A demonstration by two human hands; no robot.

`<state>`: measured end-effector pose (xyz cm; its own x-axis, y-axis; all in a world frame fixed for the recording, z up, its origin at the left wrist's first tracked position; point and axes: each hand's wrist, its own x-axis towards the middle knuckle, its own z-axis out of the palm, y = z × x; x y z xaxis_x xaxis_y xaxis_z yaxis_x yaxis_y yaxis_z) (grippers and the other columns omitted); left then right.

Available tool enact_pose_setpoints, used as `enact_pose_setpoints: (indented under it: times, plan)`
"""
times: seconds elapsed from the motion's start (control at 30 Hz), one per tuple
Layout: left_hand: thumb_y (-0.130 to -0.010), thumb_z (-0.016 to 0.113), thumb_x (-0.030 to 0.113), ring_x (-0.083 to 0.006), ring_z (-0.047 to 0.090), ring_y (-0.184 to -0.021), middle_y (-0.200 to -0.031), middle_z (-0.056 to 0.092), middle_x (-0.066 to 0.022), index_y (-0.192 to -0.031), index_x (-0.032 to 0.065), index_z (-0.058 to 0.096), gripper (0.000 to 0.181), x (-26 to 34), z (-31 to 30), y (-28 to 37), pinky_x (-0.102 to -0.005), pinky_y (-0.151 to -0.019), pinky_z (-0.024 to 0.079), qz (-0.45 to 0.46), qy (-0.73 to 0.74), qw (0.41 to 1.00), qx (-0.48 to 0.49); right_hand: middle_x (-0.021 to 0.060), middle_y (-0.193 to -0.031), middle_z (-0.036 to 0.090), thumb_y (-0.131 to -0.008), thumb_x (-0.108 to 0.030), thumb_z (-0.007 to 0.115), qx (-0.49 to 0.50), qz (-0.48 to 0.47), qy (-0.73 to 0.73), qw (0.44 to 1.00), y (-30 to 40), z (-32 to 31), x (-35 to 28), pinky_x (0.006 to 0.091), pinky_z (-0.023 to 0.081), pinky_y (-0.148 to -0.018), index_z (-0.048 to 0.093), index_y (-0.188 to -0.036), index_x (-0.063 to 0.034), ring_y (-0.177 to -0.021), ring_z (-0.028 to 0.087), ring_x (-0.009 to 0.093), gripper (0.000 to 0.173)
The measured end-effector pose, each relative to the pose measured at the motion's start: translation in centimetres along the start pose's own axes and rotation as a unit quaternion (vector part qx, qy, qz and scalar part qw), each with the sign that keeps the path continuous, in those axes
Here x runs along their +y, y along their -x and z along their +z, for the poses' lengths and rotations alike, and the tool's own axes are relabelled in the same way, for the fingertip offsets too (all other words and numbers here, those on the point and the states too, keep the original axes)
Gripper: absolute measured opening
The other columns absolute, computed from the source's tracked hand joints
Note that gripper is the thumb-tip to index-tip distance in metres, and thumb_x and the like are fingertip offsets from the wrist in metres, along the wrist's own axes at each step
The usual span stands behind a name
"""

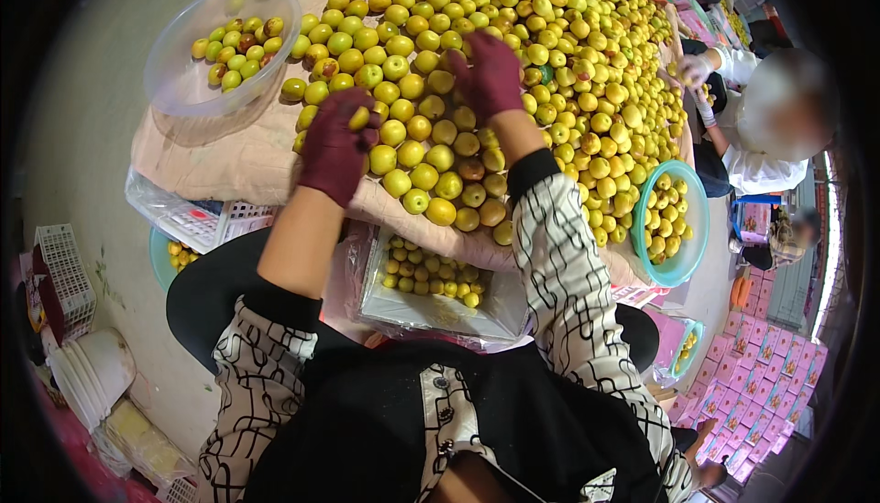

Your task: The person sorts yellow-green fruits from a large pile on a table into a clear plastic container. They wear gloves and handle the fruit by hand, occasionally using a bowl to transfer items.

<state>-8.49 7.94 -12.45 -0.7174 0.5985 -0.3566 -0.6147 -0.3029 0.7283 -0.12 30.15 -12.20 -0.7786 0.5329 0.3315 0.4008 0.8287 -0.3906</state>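
Round yellow-green fruits (410,153), probably jujubes, cover the cloth-draped table (199,166) before me; a few have brown patches. Both my hands wear dark red gloves. My left hand (337,145) is above the near left part of the spread, its fingers curled around one yellow-green fruit (359,118). Further right, my right hand (489,76) reaches over the fruits with thumb and fingers apart. Nothing shows in its grasp, though its fingertips are slightly blurred. Left of my hands, a clear plastic bowl (159,83) holds several green and brown-spotted fruits.
A turquoise basin (702,228) of fruits stands at the table's right edge. Below the near edge, a lined box (440,317) holds more fruits. A white crate (199,224) sits at lower left. Across on the right, a gloved co-worker (749,118) handles fruits. Pink cartons (749,365) are stacked behind.
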Motion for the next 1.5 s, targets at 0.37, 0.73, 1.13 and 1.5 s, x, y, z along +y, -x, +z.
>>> enact_pose_setpoints:
  times: [0.37, 0.73, 1.13, 1.5]
  plan:
    - [-0.078, 0.063, 0.005, -0.0127, 0.055, -0.066, -0.087, 0.062, -0.0032, -0.100, 0.0040, 0.064, 0.022, 3.3, -5.9, -3.3, -0.0236, -0.061, 0.046, 0.174, -0.117, 0.955, 0.211, 0.0192, -0.113, 0.062, -0.087, -0.035, 0.066, -0.066, 0.027, -0.191, 0.979, 3.6, 0.8, 2.8, 0.0421, 0.047, -0.093, 0.060, -0.120, -0.0036, -0.106, 0.058, 0.036, 0.046]
    - [-0.084, 0.058, 0.005, -0.0194, 0.056, -0.080, -0.094, 0.057, -0.0063, -0.116, 0.0061, 0.055, 0.032, -1.2, -0.1, -0.6, -0.0264, -0.062, 0.049, -0.109, 0.089, 0.989, -0.039, 0.0093, -0.117, 0.066, -0.080, -0.039, 0.068, -0.160, 0.142, 0.020, 0.977, -2.1, 0.5, 7.0, 0.0403, 0.050, -0.093, 0.063, -0.124, -0.0262, -0.110, 0.061, 0.031, 0.046]
    - [-0.083, 0.057, 0.007, -0.0132, 0.054, -0.066, -0.087, 0.057, -0.0034, -0.116, 0.0064, 0.055, 0.034, -0.9, 0.4, 0.2, -0.0239, -0.053, 0.045, -0.122, 0.009, 0.992, -0.022, 0.0134, -0.103, 0.064, -0.073, -0.013, 0.064, 0.061, 0.085, 0.251, 0.962, 0.5, -2.8, 12.1, 0.0425, 0.050, -0.084, 0.064, -0.095, -0.0103, -0.099, 0.060, 0.037, 0.023]
    - [-0.087, 0.057, 0.011, -0.0089, 0.052, -0.062, -0.086, 0.061, -0.0020, -0.115, 0.0089, 0.055, 0.028, -1.8, 2.3, 1.7, -0.0206, -0.048, 0.038, -0.156, -0.012, 0.986, -0.063, 0.0050, -0.089, 0.063, -0.086, -0.015, 0.068, 0.146, 0.277, -0.530, 0.788, 4.1, -5.6, 7.7, 0.0254, 0.048, -0.059, 0.056, -0.116, -0.0029, -0.067, 0.061, 0.012, 0.034]
